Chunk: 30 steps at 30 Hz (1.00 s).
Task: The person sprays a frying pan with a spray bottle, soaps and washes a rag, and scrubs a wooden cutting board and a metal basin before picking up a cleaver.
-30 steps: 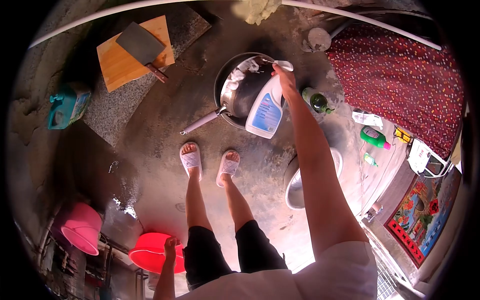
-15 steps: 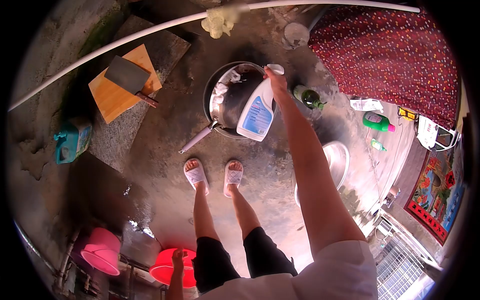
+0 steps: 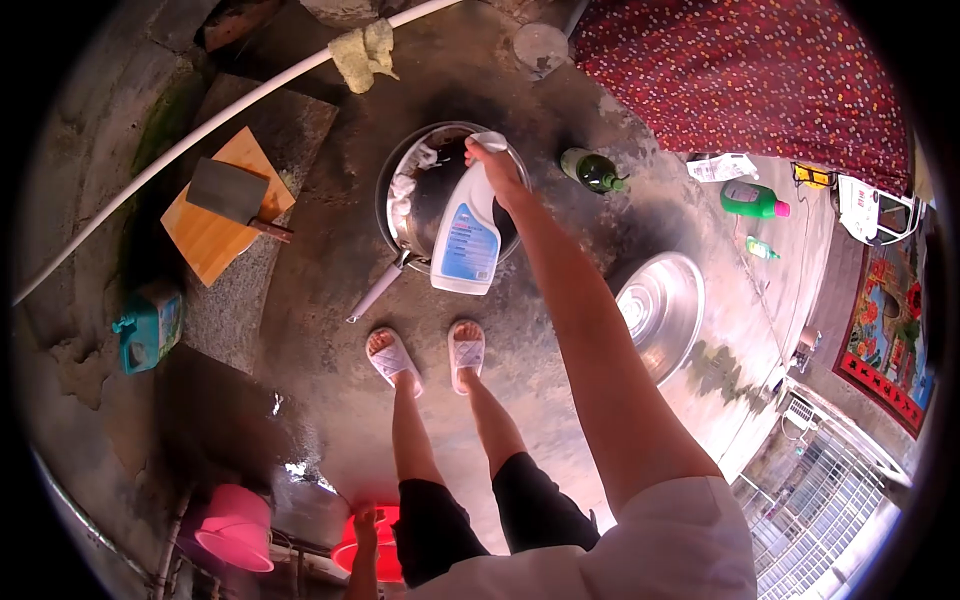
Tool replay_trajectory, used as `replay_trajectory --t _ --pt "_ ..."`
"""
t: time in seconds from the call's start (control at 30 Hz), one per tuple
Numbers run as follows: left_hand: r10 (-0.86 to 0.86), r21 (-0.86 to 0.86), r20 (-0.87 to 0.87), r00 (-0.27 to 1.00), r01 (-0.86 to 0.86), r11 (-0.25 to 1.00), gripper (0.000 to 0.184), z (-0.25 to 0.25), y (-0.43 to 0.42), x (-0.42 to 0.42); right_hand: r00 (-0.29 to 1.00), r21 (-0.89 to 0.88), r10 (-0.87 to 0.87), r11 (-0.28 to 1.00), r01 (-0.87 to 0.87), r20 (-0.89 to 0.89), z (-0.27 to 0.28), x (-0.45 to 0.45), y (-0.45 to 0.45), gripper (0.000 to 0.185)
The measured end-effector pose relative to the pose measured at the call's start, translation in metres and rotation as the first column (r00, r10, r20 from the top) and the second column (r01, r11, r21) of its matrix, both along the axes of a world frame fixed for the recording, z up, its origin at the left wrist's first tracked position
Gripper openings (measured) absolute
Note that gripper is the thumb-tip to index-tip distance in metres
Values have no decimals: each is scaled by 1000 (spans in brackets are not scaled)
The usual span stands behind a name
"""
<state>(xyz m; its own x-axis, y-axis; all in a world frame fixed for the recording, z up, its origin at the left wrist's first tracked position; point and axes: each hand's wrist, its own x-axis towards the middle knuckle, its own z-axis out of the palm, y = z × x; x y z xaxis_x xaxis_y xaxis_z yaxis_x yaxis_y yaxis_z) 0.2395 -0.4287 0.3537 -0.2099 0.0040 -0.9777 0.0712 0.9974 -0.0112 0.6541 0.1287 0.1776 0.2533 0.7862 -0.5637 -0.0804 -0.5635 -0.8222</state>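
Observation:
My right hand (image 3: 494, 168) is wrapped round the neck of a white spray bottle (image 3: 468, 240) with a blue label, over a dark pan (image 3: 432, 190). White foam (image 3: 403, 187) lies along the pan's left side, and its handle (image 3: 375, 292) points down and left, near my slippers. My left hand (image 3: 366, 522) hangs low beside my shorts, in front of a red basin (image 3: 345, 553); its fingers look curled, but whether they hold anything is too small to make out. A green bottle (image 3: 594, 170) stands right of the pan.
A cleaver (image 3: 227, 190) lies on a wooden board (image 3: 205, 235) at the left, above a teal jug (image 3: 150, 330). A metal basin (image 3: 682, 310) and a green detergent bottle (image 3: 750, 199) are at the right. A white pipe (image 3: 200, 135) crosses the top left.
The view has turned, shifting the pan and spray bottle left in the picture. More of the metal basin shows. My right hand keeps its grip on the spray bottle.

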Motion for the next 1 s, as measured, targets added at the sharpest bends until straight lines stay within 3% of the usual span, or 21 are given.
replay_trajectory --t 0.07,0.13,0.2,0.27,0.33,0.37,0.43,0.53,0.57,0.63,0.67,0.73,0.77,0.8,0.83,0.87,1.0 --pt "-9 21 19 1000 9 1000 32 3 4 2 963 -35 194 981 -191 189 -9 -3 -3 40" --pt "-19 32 34 999 18 999 34 -1 2 0 869 -270 376 916 -297 322 16 -19 -2 47" --pt "-44 82 36 998 41 996 35 -10 -5 -5 739 -435 467 862 -259 486 22 -33 -3 53" --pt "59 216 102 993 -80 973 38 -31 -30 -18 728 -412 452 876 -252 516 36 -38 -14 60" --pt "11 182 80 997 -25 983 39 -28 -17 -25 896 -95 365 931 -353 251 47 -29 -37 57" --pt "-22 168 55 998 12 986 38 -19 -2 -23 961 100 261 958 -269 87 25 -23 -57 50" --pt "-67 150 19 998 63 987 36 0 23 -25 866 239 257 892 -383 428 78 -1 -96 47" --pt "-121 151 -20 992 122 981 33 -2 32 -39 782 188 26 965 -182 623 86 46 -169 52" --pt "-154 147 -28 988 157 977 33 -3 29 -44 589 157 11 959 -235 808 91 69 -189 54" --pt "-183 131 -20 983 184 974 34 0 36 -44 383 27 14 994 -102 924 70 110 -225 53" --pt "-182 123 -21 983 183 975 35 5 36 -47 622 40 -122 989 144 773 68 123 -233 50" --pt "-181 107 -10 983 181 978 36 7 39 -44 533 -65 -64 974 218 844 40 161 -245 47" --pt "-232 27 -64 971 234 972 39 5 42 -43 513 -89 -49 966 242 857 26 175 -250 47" --pt "-333 0 -14 943 333 943 36 6 46 -46 487 -106 -38 958 265 873 10 190 -252 47" --pt "-375 -23 -4 927 375 927 35 5 54 -45 434 -29 -92 964 265 896 -13 200 -260 46" --pt "-401 -36 -6 916 401 915 34 2 63 -41 475 -45 -110 951 304 873 -21 207 -266 41" --pt "-468 -46 -44 883 466 883 31 -13 93 -32 438 57 -195 949 310 878 -81 226 -296 40"
